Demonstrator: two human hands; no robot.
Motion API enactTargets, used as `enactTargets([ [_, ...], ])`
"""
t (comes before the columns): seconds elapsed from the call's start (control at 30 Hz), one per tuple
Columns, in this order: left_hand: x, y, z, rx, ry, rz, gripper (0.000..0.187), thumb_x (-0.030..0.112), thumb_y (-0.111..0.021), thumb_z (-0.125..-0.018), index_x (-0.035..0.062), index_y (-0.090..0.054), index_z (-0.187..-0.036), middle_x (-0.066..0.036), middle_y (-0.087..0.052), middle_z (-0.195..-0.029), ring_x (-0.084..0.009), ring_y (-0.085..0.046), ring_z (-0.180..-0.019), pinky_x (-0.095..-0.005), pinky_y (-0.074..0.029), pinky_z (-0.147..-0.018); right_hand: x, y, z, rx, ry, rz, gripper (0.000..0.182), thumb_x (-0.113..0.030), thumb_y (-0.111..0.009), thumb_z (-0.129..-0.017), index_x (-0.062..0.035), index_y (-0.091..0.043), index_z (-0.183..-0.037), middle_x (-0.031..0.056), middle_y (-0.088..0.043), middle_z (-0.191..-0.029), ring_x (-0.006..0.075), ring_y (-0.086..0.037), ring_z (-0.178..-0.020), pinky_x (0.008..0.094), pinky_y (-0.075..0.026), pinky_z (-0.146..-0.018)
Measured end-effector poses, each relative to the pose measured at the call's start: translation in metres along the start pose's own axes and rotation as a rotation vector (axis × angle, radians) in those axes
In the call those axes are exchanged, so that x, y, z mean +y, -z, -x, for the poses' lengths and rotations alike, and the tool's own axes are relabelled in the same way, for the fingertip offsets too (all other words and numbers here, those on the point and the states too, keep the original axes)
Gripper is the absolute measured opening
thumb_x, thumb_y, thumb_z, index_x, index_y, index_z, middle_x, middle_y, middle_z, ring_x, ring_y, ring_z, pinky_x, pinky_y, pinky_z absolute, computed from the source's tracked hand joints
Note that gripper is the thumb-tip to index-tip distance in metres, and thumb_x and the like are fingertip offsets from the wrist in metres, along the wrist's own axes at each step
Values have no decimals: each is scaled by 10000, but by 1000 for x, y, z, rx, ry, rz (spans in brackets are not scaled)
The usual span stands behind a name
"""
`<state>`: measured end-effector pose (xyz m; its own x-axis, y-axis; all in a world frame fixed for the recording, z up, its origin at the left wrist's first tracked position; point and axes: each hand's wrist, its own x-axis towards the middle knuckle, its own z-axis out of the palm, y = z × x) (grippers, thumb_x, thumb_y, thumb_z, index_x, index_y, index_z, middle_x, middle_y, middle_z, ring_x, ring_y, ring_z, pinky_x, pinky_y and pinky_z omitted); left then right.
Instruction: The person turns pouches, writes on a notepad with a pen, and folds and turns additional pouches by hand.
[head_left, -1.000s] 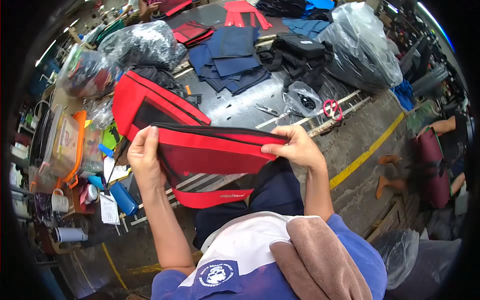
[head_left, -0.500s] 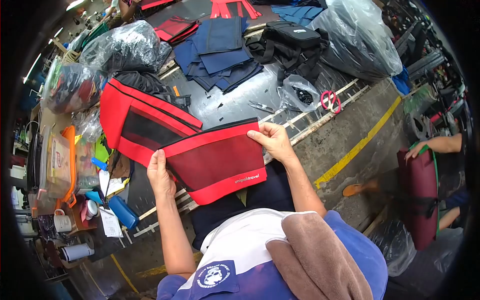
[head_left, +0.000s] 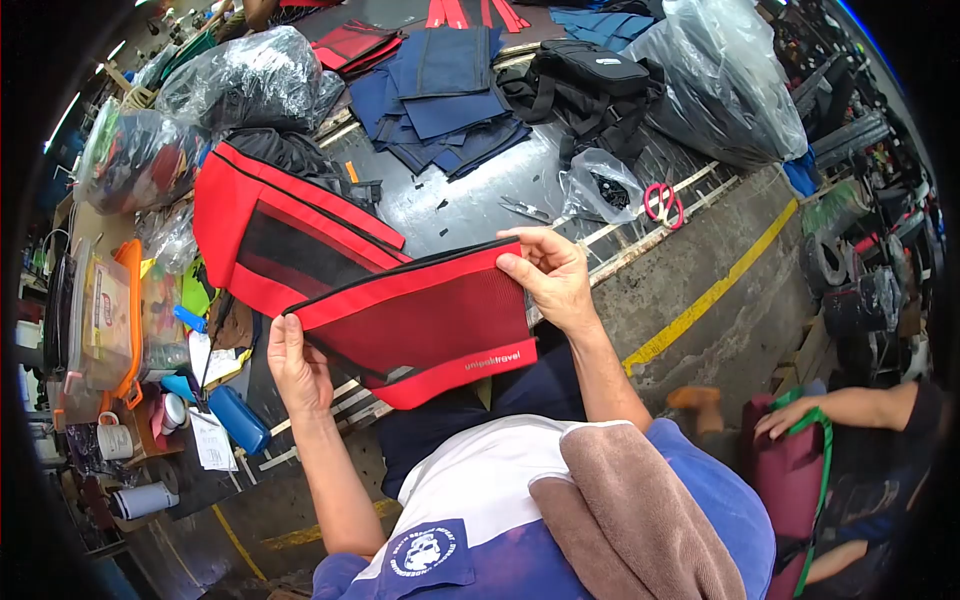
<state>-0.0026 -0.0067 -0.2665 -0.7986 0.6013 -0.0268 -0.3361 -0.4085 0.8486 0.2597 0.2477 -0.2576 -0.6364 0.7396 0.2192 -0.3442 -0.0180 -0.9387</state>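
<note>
While 1 pair of scissors (head_left: 663, 205) lies nearby, 2 hands (head_left: 553, 282) grip 1 red mesh panel (head_left: 430, 322).

Pink-handled scissors (head_left: 664, 206) lie just beside a small clear bag (head_left: 603, 187) of dark bits. A black bag (head_left: 592, 72) rests near navy fabric pieces (head_left: 450, 112). At left stands a white mug (head_left: 115, 441); at lower right, a co-worker (head_left: 868, 408) touches what may be a maroon bag (head_left: 785, 475).
</note>
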Motion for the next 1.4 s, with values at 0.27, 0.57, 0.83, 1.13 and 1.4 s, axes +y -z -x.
enactTargets([
  [0.27,14,3,6,-20,-54,60,129,139,-684,-1066,94,-702,-1186,-53,-778,-1163,-130,-731,-1079,-311,-590,-975,-17,-11,0,-6,120,-41,101,2,-779,-957,9,-778,-1057,66,-727,-1065,92,-646,-907,234,-524,-782],
  [0.57,20,9,12,-103,-63,141,118,107,-675,-1064,83,-726,-1168,-74,-780,-1196,-143,-739,-1091,-325,-588,-999,-15,-10,4,-1,97,-148,101,44,-769,-958,36,-765,-1059,64,-734,-1018,82,-649,-870,223,-513,-749],
  [0.83,24,6,16,-128,-61,127,158,114,-672,-1066,67,-720,-1208,-79,-783,-1199,-148,-740,-1099,-318,-581,-1008,-24,-15,4,12,173,-87,104,52,-767,-954,51,-770,-1059,85,-742,-1026,98,-664,-866,228,-525,-753],
  [1.13,29,8,17,-151,-61,150,196,118,-679,-1060,59,-726,-1240,-86,-776,-1242,-162,-735,-1133,-365,-563,-1059,-24,-9,5,12,184,-68,129,59,-761,-956,48,-774,-1083,85,-741,-1030,98,-669,-885,229,-529,-766],
  [1.4,30,0,21,-160,-115,248,179,81,-676,-1051,44,-748,-1212,-99,-779,-1234,-178,-734,-1144,-374,-567,-1053,-19,-6,6,35,203,-67,112,46,-760,-961,44,-775,-1072,65,-735,-1005,93,-666,-880,221,-529,-771],
])
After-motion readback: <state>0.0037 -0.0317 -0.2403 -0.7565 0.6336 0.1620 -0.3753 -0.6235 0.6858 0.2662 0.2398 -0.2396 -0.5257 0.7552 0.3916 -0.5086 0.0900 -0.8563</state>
